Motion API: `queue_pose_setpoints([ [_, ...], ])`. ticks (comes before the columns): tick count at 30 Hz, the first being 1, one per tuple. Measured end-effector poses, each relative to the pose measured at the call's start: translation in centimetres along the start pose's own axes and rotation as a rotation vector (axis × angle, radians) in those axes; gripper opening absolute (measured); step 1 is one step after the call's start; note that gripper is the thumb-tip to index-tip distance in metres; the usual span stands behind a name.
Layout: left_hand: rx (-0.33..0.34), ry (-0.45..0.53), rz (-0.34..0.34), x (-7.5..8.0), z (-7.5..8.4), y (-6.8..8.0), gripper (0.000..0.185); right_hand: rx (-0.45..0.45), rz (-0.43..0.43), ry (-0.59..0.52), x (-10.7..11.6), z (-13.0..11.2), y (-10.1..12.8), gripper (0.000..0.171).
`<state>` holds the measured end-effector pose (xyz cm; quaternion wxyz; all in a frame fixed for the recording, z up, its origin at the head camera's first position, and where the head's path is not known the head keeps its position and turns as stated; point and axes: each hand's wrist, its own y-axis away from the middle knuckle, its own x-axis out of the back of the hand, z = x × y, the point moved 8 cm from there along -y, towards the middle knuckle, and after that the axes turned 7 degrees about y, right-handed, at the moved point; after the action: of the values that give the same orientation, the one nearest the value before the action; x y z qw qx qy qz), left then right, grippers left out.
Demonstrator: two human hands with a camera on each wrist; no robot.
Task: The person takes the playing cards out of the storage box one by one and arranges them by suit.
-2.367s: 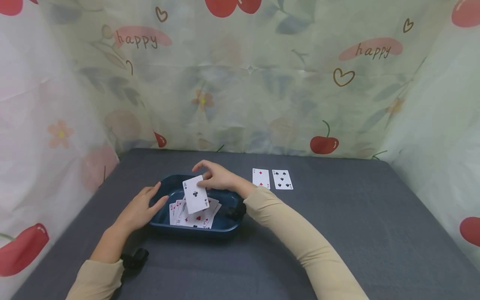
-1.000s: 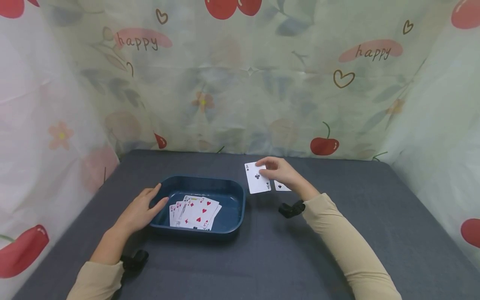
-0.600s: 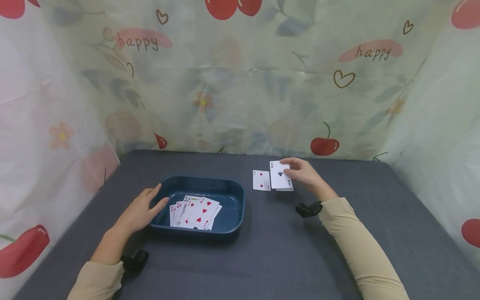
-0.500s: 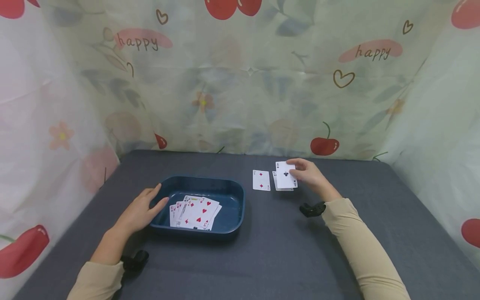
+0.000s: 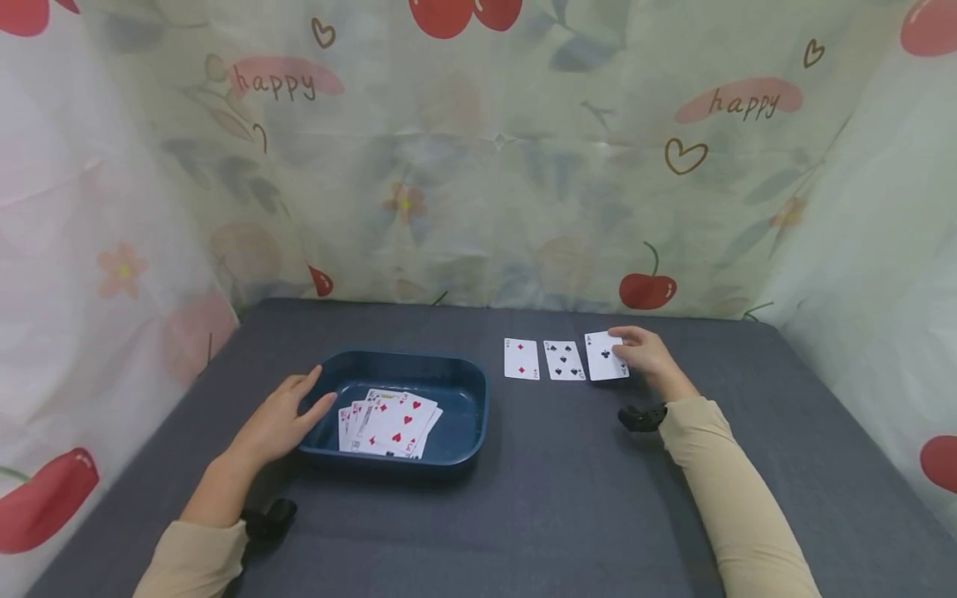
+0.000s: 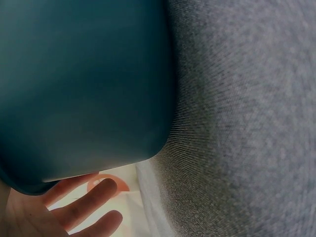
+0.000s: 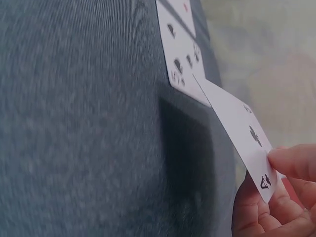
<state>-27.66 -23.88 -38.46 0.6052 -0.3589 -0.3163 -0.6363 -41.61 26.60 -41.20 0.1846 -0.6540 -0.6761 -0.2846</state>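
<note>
Right hand [image 5: 646, 355] pinches the ace of clubs [image 5: 606, 356] by its right edge, thumb on top, fingers under. In the right wrist view the card [image 7: 242, 136] is tilted, its near edge lifted off the surface [image 5: 538, 515], with its far corner just beside the five of spades [image 7: 181, 61]. Left hand [image 5: 278, 419] rests with relaxed, straight fingers against the left wall of the blue tray [image 5: 471, 415], holding nothing.

To do this placement well, we judge:
- lower the held edge flat before letting go, so the card doesn't slide
- keep it beside the five of spades [image 5: 564, 360], not overlapping; the gap looks thin
- line the top edge up with the row
- keep the left hand bracing the tray

Count:
- row on the surface, far right of centre: three cards, the two of diamonds [image 5: 521, 359], the five of spades, and the ace of clubs at the right end
- tray: one, to the left of the row
- fanned cards in the tray [image 5: 389, 422]: several overlapping, red pips showing; we can't tell the exact number
- hands: two, each with a black wrist camera
</note>
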Motion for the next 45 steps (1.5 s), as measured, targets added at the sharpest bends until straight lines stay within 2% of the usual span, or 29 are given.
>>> queue_pose_setpoints([
  [7, 0.004, -0.001, 0.002, 0.0, 0.0, 0.0, 0.076, -0.068, 0.009, 0.008, 0.2, 1.3, -0.4, 0.045],
  [17, 0.0, -0.003, -0.002, 0.0, -0.1, -0.1, 0.077, -0.092, 0.027, -0.003, 0.0, 1.7, -1.0, 0.044],
  [28, -0.011, -0.002, 0.004, -0.1, -0.2, -0.1, 0.073, -0.121, 0.022, 0.054, -0.1, 2.0, -1.4, 0.043],
  [33, -0.014, -0.006, 0.012, -0.1, -0.1, -0.1, 0.072, -0.118, 0.027, 0.134, 0.2, 1.7, -1.0, 0.043],
  [38, -0.011, -0.014, 0.017, -0.1, 0.1, -0.2, 0.072, -0.112, 0.074, 0.237, 0.9, 0.9, -0.2, 0.042],
  [41, -0.007, -0.013, 0.013, -0.1, 0.1, -0.2, 0.072, -0.094, 0.086, 0.254, 1.0, 0.3, 0.1, 0.041],
  [45, -0.008, -0.011, 0.012, -0.1, 0.1, -0.1, 0.072, -0.033, 0.044, 0.249, 0.3, -1.3, 0.4, 0.041],
])
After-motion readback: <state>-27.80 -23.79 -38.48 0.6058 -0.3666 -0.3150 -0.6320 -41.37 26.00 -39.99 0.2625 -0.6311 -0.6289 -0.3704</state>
